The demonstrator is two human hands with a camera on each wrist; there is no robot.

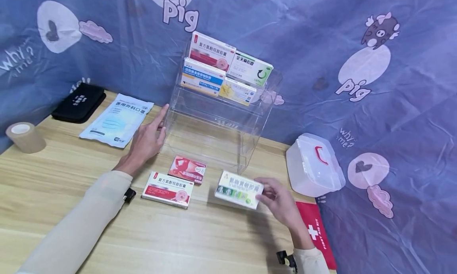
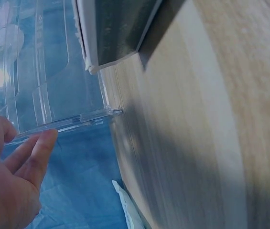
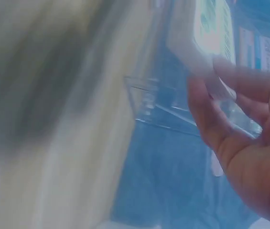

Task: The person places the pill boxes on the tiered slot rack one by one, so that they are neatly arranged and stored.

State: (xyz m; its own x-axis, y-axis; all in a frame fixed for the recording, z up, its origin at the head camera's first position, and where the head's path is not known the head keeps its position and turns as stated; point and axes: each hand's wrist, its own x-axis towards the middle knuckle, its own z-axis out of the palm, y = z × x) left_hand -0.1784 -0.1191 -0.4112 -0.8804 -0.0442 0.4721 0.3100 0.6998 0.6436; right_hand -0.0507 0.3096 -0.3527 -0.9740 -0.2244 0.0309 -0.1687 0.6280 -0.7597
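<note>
My right hand (image 1: 280, 200) pinches a white and green medicine box (image 1: 238, 190) by its right end, above the table and in front of the clear display rack (image 1: 207, 135). In the right wrist view, thumb and fingers hold the box's edges. My left hand (image 1: 144, 143) touches the rack's left side with fairly straight fingers (image 2: 41, 155). Upper tiers of the rack hold a red and white box (image 1: 210, 54), a green and white box (image 1: 250, 69), a blue and orange box (image 1: 201, 77) and a yellow and white box (image 1: 237, 91).
Before the rack lie a pink-red box (image 1: 187, 169) and a red and white box (image 1: 168, 189). At left are a mask packet (image 1: 116, 121), a black case (image 1: 79, 102) and a tape roll (image 1: 26, 138). A white lidded container (image 1: 314, 167) and red first-aid pouch (image 1: 315, 230) lie right.
</note>
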